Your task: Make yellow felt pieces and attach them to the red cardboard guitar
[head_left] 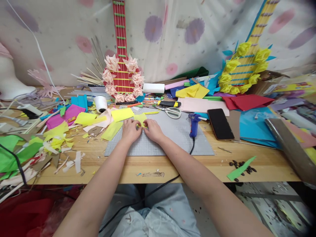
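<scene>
My left hand [130, 130] and my right hand [153, 130] rest side by side on the grey cutting mat [172, 141], fingertips pinching a small piece of yellow paper [140, 119] between them. The paper lies flat on the mat's far edge and is partly hidden under my fingers. More yellow sheets [122, 114] lie just beyond my left hand. A blue glue gun [194, 124] stands on the mat to the right of my right hand, its black cord running off the table's front edge.
White-handled scissors [172, 112], a black phone [220, 124], a white roll [100, 103], a red paper guitar with pink flowers [122, 77], a yellow paper guitar [245, 70] and heaps of coloured paper scraps [56, 135] crowd the wooden table [259, 161]. Dark seeds [243, 164] lie front right.
</scene>
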Demonstrator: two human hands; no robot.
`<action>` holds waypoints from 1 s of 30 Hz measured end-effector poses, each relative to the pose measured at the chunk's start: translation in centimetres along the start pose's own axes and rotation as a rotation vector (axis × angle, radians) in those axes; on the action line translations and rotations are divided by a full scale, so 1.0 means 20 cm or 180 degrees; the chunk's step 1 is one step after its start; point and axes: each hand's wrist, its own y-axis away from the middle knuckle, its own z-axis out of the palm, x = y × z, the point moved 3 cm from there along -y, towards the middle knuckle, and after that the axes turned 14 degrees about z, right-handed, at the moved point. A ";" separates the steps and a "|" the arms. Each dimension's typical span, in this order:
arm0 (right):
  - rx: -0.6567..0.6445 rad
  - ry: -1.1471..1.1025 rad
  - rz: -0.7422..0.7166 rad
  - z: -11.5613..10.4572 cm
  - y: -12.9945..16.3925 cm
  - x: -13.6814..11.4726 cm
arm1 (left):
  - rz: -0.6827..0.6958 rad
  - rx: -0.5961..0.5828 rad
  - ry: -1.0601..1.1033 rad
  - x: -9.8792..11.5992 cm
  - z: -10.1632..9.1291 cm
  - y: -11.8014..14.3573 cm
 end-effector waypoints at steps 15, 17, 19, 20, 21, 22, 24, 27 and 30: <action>0.0033 0.0051 0.0010 0.01 0.00 0.00 | -0.0200 -0.0108 -0.0043 -0.02 0.00 -0.01; 0.0023 0.0021 0.0012 0.01 -0.01 0.01 | -0.0178 -0.0102 -0.0058 -0.01 0.00 -0.01; 0.0016 -0.0075 0.0066 0.01 -0.02 0.02 | -0.0192 -0.0076 -0.0062 -0.01 0.00 0.00; 0.0001 -0.0157 0.0108 0.01 -0.03 0.02 | -0.0196 -0.0063 -0.0067 0.00 0.00 0.00; -0.0025 -0.0256 0.0151 0.01 -0.04 0.03 | -0.0192 -0.0053 -0.0076 0.00 -0.01 0.00; -0.0059 -0.0357 0.0187 0.01 -0.04 0.04 | -0.0183 -0.0052 -0.0087 0.01 -0.01 0.00; -0.0121 -0.0508 0.0212 0.01 -0.05 0.05 | -0.0166 -0.0072 -0.0098 0.01 -0.01 0.00; -0.0127 -0.0555 0.0201 0.01 -0.06 0.06 | -0.0189 -0.0122 -0.0085 0.02 -0.02 0.01; -0.0147 -0.0577 0.0189 0.01 -0.06 0.06 | -0.0205 -0.0151 -0.0054 0.03 -0.02 0.01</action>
